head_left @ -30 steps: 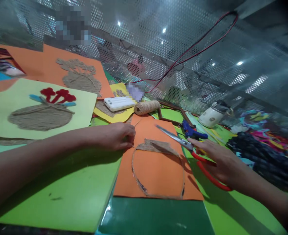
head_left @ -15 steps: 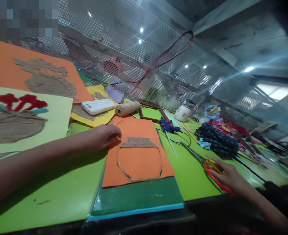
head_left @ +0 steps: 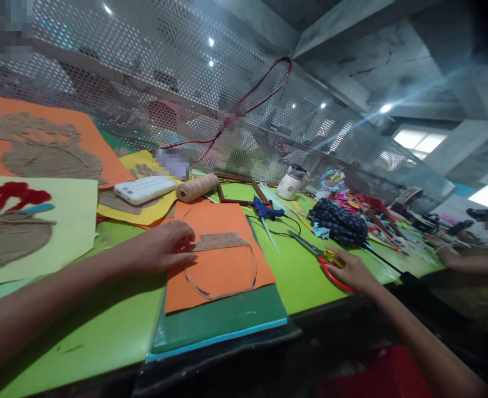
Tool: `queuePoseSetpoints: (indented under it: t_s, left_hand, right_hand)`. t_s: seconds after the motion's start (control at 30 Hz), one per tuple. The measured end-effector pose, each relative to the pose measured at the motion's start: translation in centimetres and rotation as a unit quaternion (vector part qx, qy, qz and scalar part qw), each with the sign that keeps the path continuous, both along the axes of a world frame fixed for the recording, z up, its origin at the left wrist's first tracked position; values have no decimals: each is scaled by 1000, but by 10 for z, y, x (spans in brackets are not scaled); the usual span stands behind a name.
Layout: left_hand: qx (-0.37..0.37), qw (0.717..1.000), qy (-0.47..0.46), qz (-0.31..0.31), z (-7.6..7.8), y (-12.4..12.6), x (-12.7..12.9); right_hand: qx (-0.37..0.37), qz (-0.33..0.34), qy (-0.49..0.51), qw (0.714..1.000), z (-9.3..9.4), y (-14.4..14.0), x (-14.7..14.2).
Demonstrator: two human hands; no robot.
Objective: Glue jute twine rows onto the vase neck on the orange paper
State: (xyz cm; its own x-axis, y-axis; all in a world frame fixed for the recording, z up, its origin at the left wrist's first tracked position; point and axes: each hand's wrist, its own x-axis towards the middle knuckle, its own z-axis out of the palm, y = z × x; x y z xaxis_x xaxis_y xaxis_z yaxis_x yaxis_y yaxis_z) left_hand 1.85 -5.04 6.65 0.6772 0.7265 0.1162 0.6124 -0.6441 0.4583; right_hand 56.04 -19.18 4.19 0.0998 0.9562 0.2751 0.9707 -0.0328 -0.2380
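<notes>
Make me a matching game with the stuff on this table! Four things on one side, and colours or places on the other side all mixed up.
Things
1. scissors
2. glue gun
3. orange sheet
4. roll of twine

Colours and places
A. lying on top of the dark green mat
B. brown, next to the flat white device
C. red handles, with the right hand at them
D. blue

Right pairs: 1-C, 2-D, 3-A, 4-B
</notes>
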Motion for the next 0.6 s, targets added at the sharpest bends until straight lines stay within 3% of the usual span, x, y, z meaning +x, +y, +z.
queuePoseSetpoints:
  t_s: [0.1, 0.27, 0.43, 0.6]
  left_hand:
    - [-22, 1000, 16, -8, 1, -2, -3]
    - [-14, 998, 54, -31, 2, -2, -6]
    - [-5, 998, 41, -38, 1, -3, -4]
    - [15, 998, 49, -24, -1, -4, -3]
  right_hand:
    - [-17, -4, 0, 1000, 9, -23, 4]
    - [-55, -85, -50, 994, 21, -36, 8]
    - [-37, -124, -70, 989, 15, 1, -1]
    - [7, -89, -61, 994, 7, 43, -19]
